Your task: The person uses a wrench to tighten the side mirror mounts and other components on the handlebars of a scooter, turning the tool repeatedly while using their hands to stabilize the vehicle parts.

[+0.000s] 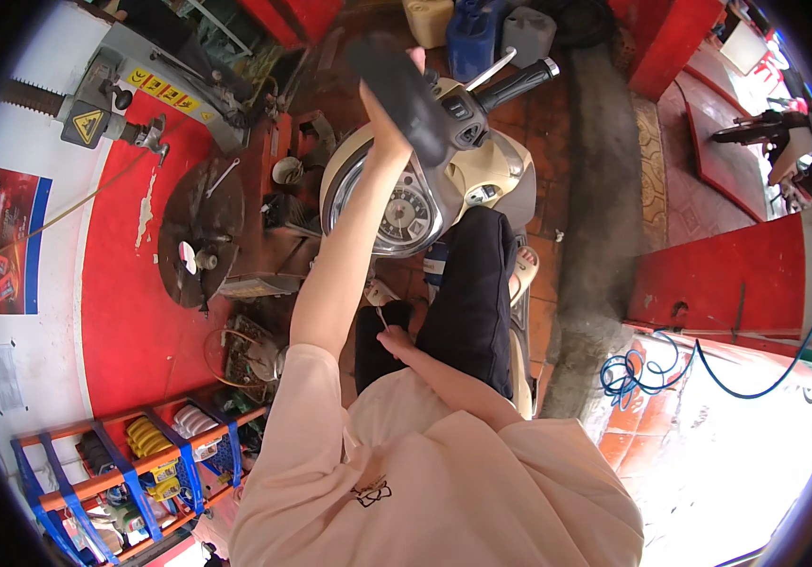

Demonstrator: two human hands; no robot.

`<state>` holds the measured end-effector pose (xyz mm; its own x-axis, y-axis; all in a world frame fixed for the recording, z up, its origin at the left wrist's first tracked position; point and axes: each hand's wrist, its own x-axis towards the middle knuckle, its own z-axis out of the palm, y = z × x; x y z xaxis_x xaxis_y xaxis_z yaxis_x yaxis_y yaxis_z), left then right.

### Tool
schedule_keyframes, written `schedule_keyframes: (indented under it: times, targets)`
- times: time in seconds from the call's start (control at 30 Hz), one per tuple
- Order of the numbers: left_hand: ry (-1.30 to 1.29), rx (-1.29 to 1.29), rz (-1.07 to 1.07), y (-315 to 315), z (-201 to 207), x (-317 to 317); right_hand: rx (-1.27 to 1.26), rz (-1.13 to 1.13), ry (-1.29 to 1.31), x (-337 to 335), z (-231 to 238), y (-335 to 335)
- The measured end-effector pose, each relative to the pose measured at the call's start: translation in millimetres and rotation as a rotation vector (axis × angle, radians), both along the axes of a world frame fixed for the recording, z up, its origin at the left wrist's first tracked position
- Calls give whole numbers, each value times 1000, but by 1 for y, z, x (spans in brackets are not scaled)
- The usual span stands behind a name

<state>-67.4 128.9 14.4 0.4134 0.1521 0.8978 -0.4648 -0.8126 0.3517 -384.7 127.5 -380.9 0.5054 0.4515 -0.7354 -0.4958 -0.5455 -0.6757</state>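
Observation:
A cream scooter (496,165) stands in front of me, its round speedometer (397,215) below my outstretched left arm. My left hand (416,59) is at a black rear-view mirror (397,99), which is blurred and hides most of the hand. Some fingers show past the mirror's far edge, and the hand appears closed on it. Low in front of my body, beside my dark trousers, my right hand (395,341) is closed around a slim metal wrench (381,317). The wrench's far end points forward. To the right of the mirror are the handlebar grip (517,85) and brake lever (491,71).
Blue (471,42) and pale jerrycans (527,36) stand beyond the scooter. On the left are a dark round tray (200,231) with tools, a machine with a threaded shaft (37,96) and a parts rack (132,472). A coiled blue hose (628,378) hangs at right.

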Motion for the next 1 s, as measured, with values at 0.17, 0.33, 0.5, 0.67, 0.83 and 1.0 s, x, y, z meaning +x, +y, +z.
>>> schedule_keyframes:
  times: [0.17, 0.33, 0.5, 0.67, 0.83, 1.0]
  targets:
    - [124, -126, -233, 30, -1, 44, -23, -17, -12, 1, 11, -4]
    - [170, 73, -102, 31, 16, 61, -37, -36, -1, -2, 6, -4]
    - [484, 82, 277, 31, 20, 83, -17, -46, -4, 0, 5, -5]
    - [835, -386, -151, 72, 9, 105, 0, -23, -12, -1, 9, -3]
    - [660, -911, -608, 69, -14, 86, -9, -84, -8, -1, 9, -4]
    - [524, -896, -737, 66, -9, 69, 39, -3, 26, 0, 8, -7]
